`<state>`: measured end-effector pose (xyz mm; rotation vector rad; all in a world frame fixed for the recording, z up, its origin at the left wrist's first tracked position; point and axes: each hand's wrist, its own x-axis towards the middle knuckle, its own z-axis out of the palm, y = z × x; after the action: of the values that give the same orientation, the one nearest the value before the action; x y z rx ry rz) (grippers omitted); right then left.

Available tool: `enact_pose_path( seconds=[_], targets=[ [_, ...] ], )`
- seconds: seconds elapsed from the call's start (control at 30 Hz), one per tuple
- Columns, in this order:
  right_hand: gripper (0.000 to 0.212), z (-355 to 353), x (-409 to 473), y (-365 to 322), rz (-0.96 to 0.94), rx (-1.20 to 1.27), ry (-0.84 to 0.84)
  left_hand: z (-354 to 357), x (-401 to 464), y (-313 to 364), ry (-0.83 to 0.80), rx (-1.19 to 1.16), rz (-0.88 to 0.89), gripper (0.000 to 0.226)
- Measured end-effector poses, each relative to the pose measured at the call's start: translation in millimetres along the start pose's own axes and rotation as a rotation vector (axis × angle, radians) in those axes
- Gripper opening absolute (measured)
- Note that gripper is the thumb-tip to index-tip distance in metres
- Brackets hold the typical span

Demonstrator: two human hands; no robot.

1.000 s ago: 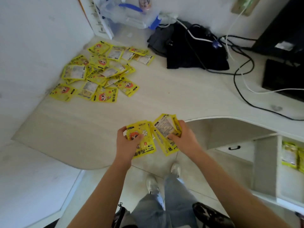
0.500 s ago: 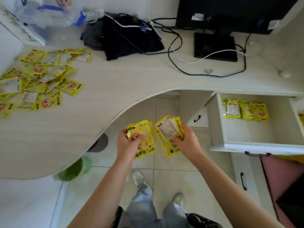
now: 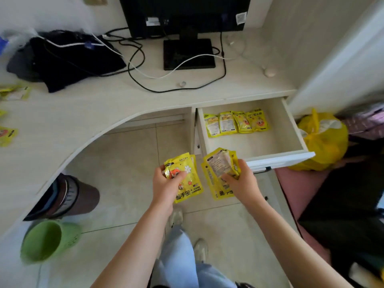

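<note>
At the centre of the frame, above the tiled floor, two fans of yellow hand-warmer packets are held; the left-hand stack [image 3: 188,190] is shown printed face up and is pinched by the left hand [image 3: 168,183], thumb curled across its top; the right-hand stack [image 3: 218,165] is shown label side up and is gripped by the right hand [image 3: 242,181], fingers curled round its lower right corner. Both stacks are held just in front of the open drawer [image 3: 280,157], to the right of centre; a row of matching packets [image 3: 236,123] is laid along the drawer's back, with bare floor left in front of it. Above, the curved desk [image 3: 83,113] is seen, with a monitor base [image 3: 188,54], trailing cables and a black garment [image 3: 68,61]; more loose packets [image 3: 8,134] are seen at the left edge; a green bin [image 3: 45,240] is seen at lower left and a yellow plastic bag [image 3: 322,142] at right.

A slip is judged the main risk; the packets look glossy and are held only at one end, so one could be shed onto the floor. The drawer's front rail could also be caught by the hanging ends, and the laid row could be pushed askew.
</note>
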<state>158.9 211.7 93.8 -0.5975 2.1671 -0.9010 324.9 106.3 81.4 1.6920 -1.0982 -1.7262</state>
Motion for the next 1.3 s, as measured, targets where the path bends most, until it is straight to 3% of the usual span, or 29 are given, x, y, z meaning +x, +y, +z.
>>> enact_pose_path(
  seconds=[0.13, 0.37, 0.83, 1.3],
  targets=[
    [0.024, -35, 30, 13, 0.008, -0.006, 0.054, 50, 12, 6, -0.040, 0.027, 0.021, 0.043],
    [0.043, -75, 115, 14, 0.043, -0.012, 0.087, 128, 61, 27, -0.079, 0.063, 0.012, 0.045],
    [0.070, -97, 261, 36, 0.251, 0.024, -0.053, 240, 153, 15, -0.004, 0.351, -0.079, 0.063],
    [0.050, -32, 335, 92, 0.318, -0.010, -0.297, 279, 213, -27, 0.125, 0.488, -0.202, 0.049]
  ],
)
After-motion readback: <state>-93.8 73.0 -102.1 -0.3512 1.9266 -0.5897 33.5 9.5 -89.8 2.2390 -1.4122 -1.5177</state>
